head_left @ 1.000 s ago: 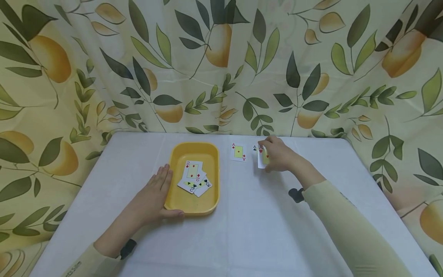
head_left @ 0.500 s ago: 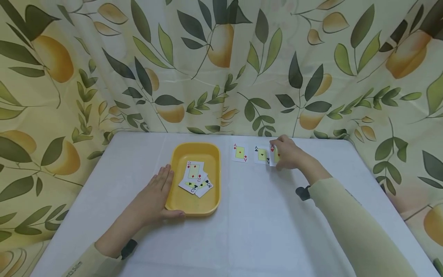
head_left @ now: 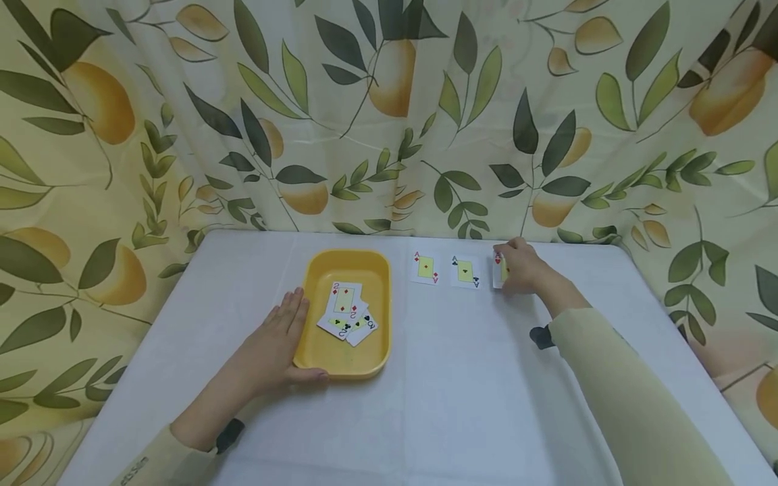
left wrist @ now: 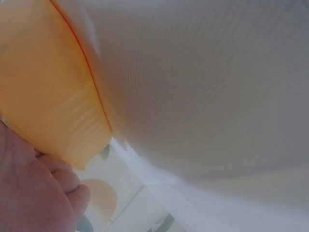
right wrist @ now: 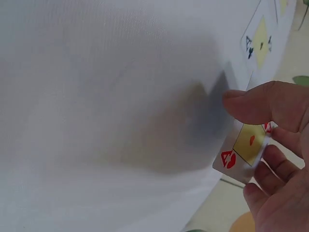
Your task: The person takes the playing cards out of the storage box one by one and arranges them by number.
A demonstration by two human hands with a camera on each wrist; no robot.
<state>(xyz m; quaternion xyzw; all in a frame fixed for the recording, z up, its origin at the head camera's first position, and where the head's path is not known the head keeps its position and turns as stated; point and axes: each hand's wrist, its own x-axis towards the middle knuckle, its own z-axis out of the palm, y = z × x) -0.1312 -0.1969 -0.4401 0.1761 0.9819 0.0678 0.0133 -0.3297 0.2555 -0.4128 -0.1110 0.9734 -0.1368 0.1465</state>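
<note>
Right hand (head_left: 521,267) pinches a red ace (right wrist: 248,149) beside two aces (head_left: 464,271); straight-fingered left hand (head_left: 275,345) touches a yellow tray (head_left: 346,358) of cards (head_left: 344,309).

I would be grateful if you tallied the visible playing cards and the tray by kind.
Yellow rectangular tray: 1
Rectangular white playing cards marked A, two on the white cloth, one in the right hand: 3
Overlapping rectangular white playing cards in the tray: 3
Total: 7

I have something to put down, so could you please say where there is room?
Bare: the cloth between tray and right sleeve, nearer than the laid aces, and left of the left hand. Crowded: the tray, holding overlapping cards, and the row where the right hand grips another ace.
</note>
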